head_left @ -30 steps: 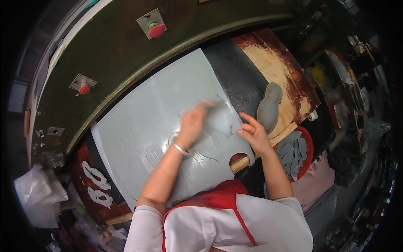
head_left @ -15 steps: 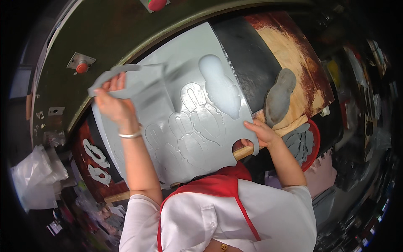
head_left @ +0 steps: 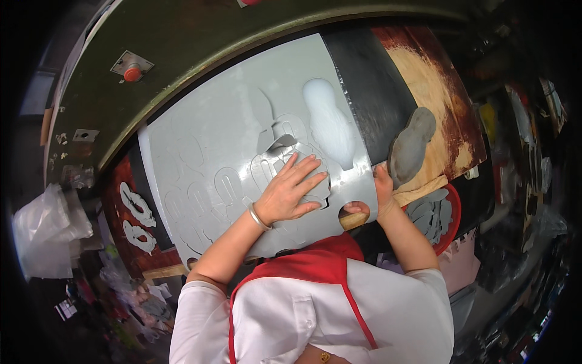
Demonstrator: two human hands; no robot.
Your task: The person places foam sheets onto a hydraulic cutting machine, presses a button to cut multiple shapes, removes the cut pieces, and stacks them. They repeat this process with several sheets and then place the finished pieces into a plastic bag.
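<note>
A large grey sheet point(head_left: 224, 121) lies across the work surface, marked with several cut outlines. My left hand point(head_left: 292, 191), with a bangle at its wrist, is spread flat over the cut shapes near the sheet's front middle. Just beyond its fingers a small grey flap point(head_left: 280, 143) curls up. At the sheet's right edge my right hand point(head_left: 384, 193) grips the strip beside a rounded hole, and some of its fingers show through that hole. Between my hands and farther back is a pale sole-shaped area point(head_left: 330, 121); whether it is a piece or an opening, I cannot tell.
A grey-brown sole-shaped block point(head_left: 412, 145) rests on the worn wooden board point(head_left: 448, 115) at right. Nearer stands a red tub point(head_left: 454, 212) of grey scraps. Two pale ring-shaped pieces point(head_left: 138, 206) lie at left. Along the back runs a green machine beam point(head_left: 200, 42) with a red button point(head_left: 131, 74).
My left hand has come down and right from the far left, where it held up a bent grey piece, and now lies flat on the sheet. My right hand stays at the right edge.
</note>
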